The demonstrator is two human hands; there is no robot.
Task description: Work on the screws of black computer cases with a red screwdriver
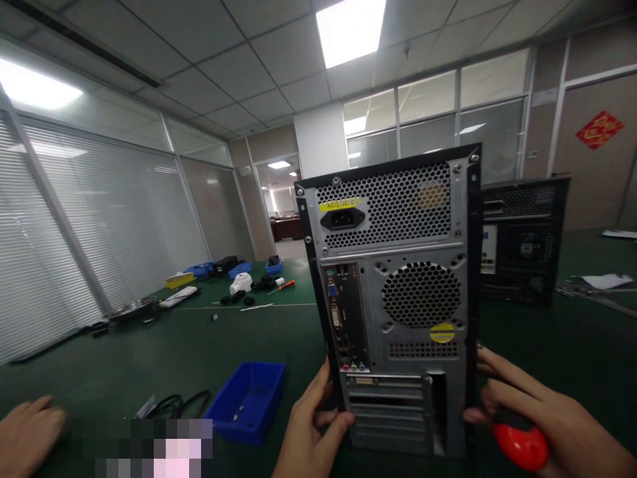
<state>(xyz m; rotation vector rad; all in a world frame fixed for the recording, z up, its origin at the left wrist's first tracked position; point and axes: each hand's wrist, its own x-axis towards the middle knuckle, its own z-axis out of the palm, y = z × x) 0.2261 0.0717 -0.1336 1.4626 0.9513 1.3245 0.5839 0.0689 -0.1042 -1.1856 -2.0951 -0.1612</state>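
A computer case (373,265) stands in front of me with its back panel facing me, leaning slightly. My left hand (313,425) grips its lower left edge, thumb on the back panel and fingers around the side. At the lower right edge, my right hand (557,411) presses against the case with its fingers along the side. That same hand is closed around a screwdriver (521,441) with a red and black handle; its shaft is hidden. On the back panel I see a power socket (342,218), a round fan grille (421,294) and slot covers (388,415).
A blue tray (271,392) with small parts lies left of the case, beside a black cable (174,403). Another person's hand (32,431) rests at far left. Behind stands a second computer case (527,245). An orange screwdriver (287,285) lies among parts farther back.
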